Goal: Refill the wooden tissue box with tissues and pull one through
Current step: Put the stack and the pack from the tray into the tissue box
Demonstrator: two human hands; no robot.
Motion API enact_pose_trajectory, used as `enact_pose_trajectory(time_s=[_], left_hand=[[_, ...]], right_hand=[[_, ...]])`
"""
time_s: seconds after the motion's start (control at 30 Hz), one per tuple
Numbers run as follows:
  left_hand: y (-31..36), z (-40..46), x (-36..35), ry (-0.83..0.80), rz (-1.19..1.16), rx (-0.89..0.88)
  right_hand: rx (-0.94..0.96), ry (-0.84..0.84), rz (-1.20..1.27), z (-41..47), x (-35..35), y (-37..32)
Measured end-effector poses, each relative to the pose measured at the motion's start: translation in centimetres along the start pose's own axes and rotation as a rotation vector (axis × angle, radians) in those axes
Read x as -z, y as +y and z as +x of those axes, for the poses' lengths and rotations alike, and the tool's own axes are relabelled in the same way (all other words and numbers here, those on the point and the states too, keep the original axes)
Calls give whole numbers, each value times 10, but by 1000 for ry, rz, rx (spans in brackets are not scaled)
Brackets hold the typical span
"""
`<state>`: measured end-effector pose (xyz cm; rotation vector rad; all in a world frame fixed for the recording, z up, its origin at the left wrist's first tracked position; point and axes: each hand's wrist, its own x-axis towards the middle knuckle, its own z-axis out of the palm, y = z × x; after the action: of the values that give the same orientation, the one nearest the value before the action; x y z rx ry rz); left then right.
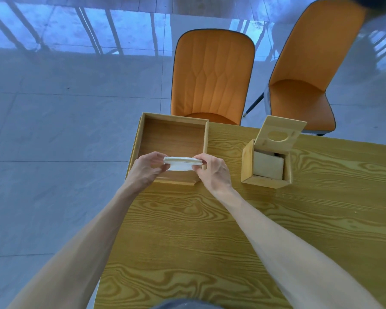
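Note:
A small stack of white tissues (180, 163) is held edge-on above the near end of a shallow wooden tray (173, 139). My left hand (145, 170) pinches its left end and my right hand (212, 170) pinches its right end. To the right stands the wooden tissue box (265, 178) with its hinged lid (279, 135) tipped up and back; the lid has an oval hole. Pale tissues (268, 167) lie inside the box.
The tray sits at the far left corner of the wood-grain table (232, 230), close to the left edge. Two orange chairs (213, 74) (303, 94) stand beyond the far edge. Grey tiled floor lies to the left.

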<state>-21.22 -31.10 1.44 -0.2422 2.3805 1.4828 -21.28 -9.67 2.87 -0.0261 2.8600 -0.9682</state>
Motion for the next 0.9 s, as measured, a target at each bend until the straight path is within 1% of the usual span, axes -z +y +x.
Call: enact_pose_trajectory(time_s=[0.13, 0.27, 0.57, 0.9], left_hand=[[16, -14, -13, 14, -12, -42], [34, -25, -33, -7, -9, -58], [70, -46, -102, -66, -52, -89], [125, -49, -180, 20, -12, -114]], right_hand=[[6, 21, 48, -11, 17, 8], [-24, 74, 107, -25, 36, 22], [-100, 119, 170, -67, 87, 79], [-120, 223, 158, -78, 136, 139]])
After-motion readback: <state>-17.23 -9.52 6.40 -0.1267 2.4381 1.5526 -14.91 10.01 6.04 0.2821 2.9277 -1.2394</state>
